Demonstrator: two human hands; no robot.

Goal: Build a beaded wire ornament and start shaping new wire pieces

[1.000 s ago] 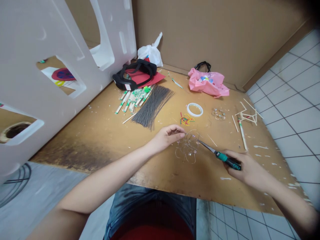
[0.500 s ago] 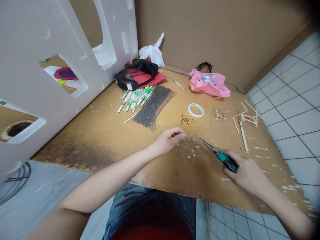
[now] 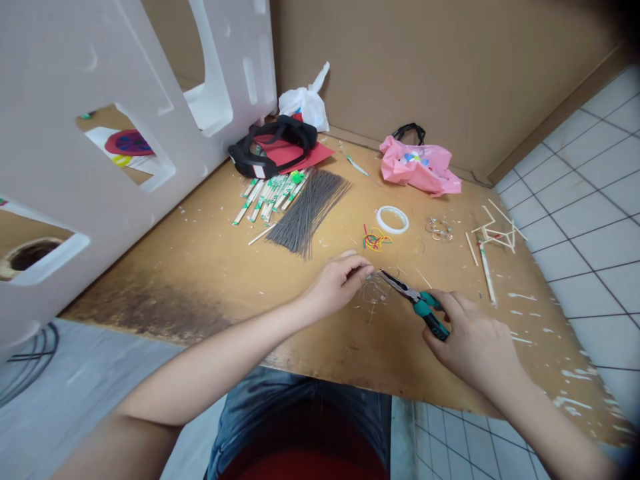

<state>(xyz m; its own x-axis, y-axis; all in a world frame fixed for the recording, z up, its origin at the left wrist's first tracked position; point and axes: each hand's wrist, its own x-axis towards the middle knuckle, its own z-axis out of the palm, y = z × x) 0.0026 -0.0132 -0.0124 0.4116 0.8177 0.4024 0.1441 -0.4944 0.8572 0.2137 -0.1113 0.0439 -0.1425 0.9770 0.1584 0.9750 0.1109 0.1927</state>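
Left hand (image 3: 340, 283): pinching tangle of thin clear beaded wire (image 3: 375, 293).
Right hand (image 3: 470, 340): closed round teal-handled needle-nose pliers (image 3: 415, 301).
Pliers axis: slanting up-left, tip just beside left fingertips.

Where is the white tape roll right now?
In the head view, the white tape roll lies flat on the wooden table, right of middle, just right of the coloured rubber bands and left of the small wire rings, beyond the pliers.

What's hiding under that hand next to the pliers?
A tangle of thin wire pokes out from under the left hand, over the table. The fingers cover the bit they pinch. The pliers in the right hand point at it.
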